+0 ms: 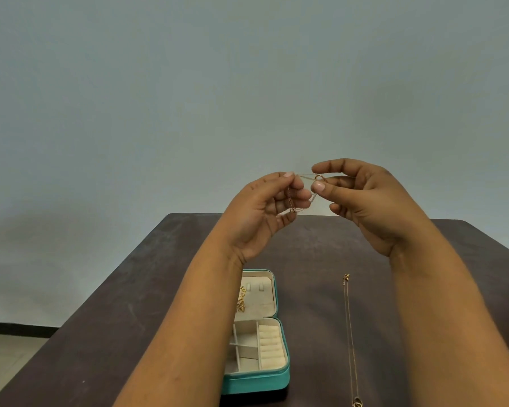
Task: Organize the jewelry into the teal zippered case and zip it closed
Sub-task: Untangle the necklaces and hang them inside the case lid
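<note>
Both hands are raised above the table, holding a thin gold chain between them. My left hand pinches one part of the chain, and more chain loops down over its curled fingers. My right hand pinches the chain at a small ring pendant, between thumb and forefinger. Below, the teal zippered case lies open on the table, partly hidden by my left forearm. Its cream lid holds a gold piece. A second gold necklace lies stretched out on the table to the right of the case.
The dark brown table runs away from me to a far edge near a plain grey-blue wall. The case's lower half has small dividers and a ring-roll strip. Floor shows at the lower left.
</note>
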